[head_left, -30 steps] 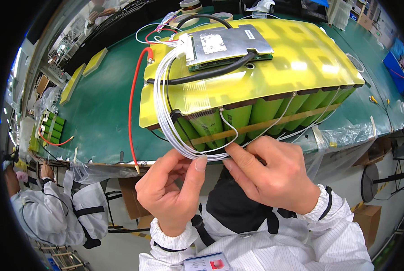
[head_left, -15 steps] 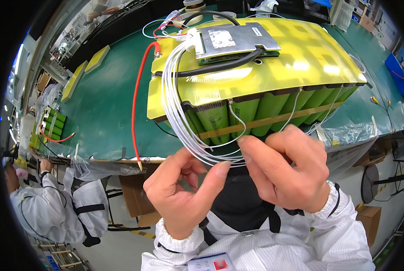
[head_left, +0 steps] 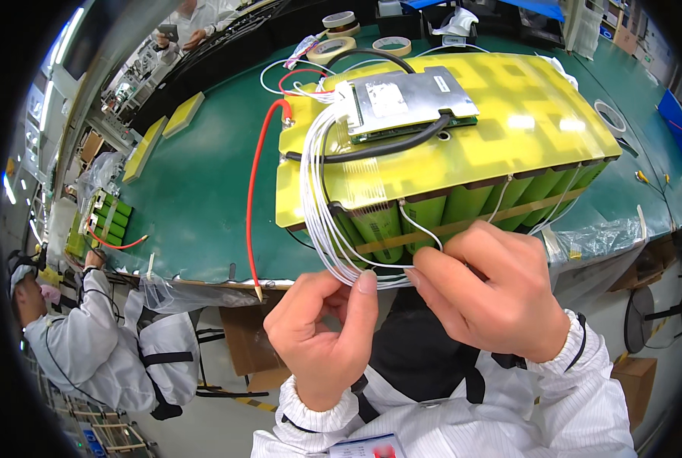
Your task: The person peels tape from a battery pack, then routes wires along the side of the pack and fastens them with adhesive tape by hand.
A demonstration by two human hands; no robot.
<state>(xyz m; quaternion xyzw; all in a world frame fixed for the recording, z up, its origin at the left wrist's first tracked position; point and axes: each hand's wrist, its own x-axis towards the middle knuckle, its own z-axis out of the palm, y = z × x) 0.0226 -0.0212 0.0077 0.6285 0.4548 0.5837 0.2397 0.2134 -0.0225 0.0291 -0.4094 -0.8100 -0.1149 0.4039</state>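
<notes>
Facing each other, the left hand [head_left: 318, 332] and right hand [head_left: 501, 294] pinch the white wires [head_left: 310, 187] between bent fingers [head_left: 361, 309].

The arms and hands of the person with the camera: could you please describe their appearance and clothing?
The left hand and right hand are bare, without gloves. The arms are covered by long white sleeves with fine dark stripes. They end in white, gathered cuffs that look elastic, and a narrow black band shows at each wrist.
</notes>
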